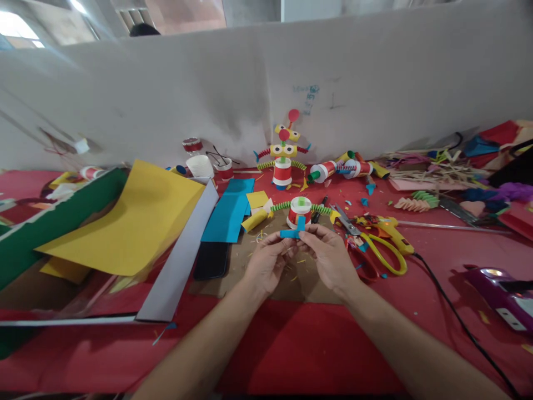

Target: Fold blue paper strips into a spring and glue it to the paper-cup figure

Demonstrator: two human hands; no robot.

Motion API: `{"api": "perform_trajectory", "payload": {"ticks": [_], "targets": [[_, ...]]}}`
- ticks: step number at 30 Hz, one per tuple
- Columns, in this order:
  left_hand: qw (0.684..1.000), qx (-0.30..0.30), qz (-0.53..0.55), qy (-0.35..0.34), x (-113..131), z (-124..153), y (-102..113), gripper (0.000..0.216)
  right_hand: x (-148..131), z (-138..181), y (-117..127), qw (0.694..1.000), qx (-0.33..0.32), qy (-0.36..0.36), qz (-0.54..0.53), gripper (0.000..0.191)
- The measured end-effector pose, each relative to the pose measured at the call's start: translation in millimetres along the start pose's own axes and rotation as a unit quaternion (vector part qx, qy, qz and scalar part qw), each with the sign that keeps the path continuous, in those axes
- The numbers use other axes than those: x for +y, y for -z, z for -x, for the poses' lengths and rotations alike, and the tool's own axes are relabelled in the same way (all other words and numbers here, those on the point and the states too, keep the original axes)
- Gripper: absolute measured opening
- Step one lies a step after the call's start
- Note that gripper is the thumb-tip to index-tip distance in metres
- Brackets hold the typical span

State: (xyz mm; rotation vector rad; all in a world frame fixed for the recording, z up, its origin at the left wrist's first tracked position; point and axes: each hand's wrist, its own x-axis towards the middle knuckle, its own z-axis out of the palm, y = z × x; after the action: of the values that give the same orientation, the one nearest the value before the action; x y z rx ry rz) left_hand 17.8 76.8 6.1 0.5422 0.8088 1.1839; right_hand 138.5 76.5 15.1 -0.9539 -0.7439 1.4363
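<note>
Between my two hands is a small blue paper piece [291, 233], with one strip lying sideways and another part standing up. My left hand [268, 261] pinches its left end. With thumb and fingers my right hand [327, 253] grips the right side. Just behind them stands a red and white paper cup figure [300, 210] with pleated green arms and a green tab on top. A yellow paper tube [255, 220] lies to its left on a brown cardboard sheet [233, 278]. Yellow-handled scissors [372, 244] rest right of my right hand.
At left, a box [175, 261] carries a large yellow sheet [129, 222]. Blue paper [229, 211] partly covers a dark phone [211, 260]. A yellow glue gun [395, 236], its black cord and a purple power strip [502, 300] lie right. Finished-looking cup figures [283, 172] stand behind.
</note>
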Motion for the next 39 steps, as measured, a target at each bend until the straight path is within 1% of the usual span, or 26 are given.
{"api": "perform_trajectory", "payload": {"ticks": [5, 10, 13, 17, 20, 26, 30, 33, 35, 38, 39], "targets": [[1.0, 0.019, 0.016, 0.008, -2, 0, -3, 0.012, 2, 1, -1, 1.0, -0.004, 0.016, 0.024, 0.02], [0.999, 0.006, 0.021, 0.031, 1, 1, -3, 0.015, 4, 1, 0, 0.999, -0.009, 0.031, 0.025, 0.02], [0.999, -0.001, 0.026, 0.042, 5, 1, -2, 0.014, 5, 1, 1, 0.999, -0.023, 0.033, 0.016, 0.022], [0.999, -0.008, -0.009, 0.03, 12, 1, -2, 0.015, 4, 0, 3, 0.999, -0.02, 0.029, 0.031, 0.026], [0.999, -0.024, -0.028, 0.025, 16, -1, -1, 0.016, 1, 0, 3, 0.998, -0.032, 0.03, 0.05, 0.027], [0.998, -0.046, -0.049, 0.007, 17, -6, 3, 0.013, -4, 1, 5, 0.988, -0.051, 0.074, 0.127, 0.022], [0.997, -0.052, -0.065, -0.003, 18, -6, 2, 0.011, -4, -1, 7, 0.982, -0.057, 0.086, 0.156, 0.022], [0.997, -0.036, -0.063, -0.02, 17, -6, 0, 0.011, -3, -3, 8, 0.977, -0.064, 0.104, 0.177, 0.02], [0.997, -0.011, -0.056, -0.045, 14, -5, -1, 0.011, -2, -2, 8, 0.973, -0.076, 0.115, 0.184, 0.022], [0.995, 0.034, -0.049, -0.085, 8, -5, -2, 0.014, 1, 1, 6, 0.976, -0.107, 0.098, 0.163, 0.031], [0.994, 0.044, -0.045, -0.094, 5, -5, -2, 0.014, 2, 1, 5, 0.979, -0.106, 0.088, 0.152, 0.033]]}}
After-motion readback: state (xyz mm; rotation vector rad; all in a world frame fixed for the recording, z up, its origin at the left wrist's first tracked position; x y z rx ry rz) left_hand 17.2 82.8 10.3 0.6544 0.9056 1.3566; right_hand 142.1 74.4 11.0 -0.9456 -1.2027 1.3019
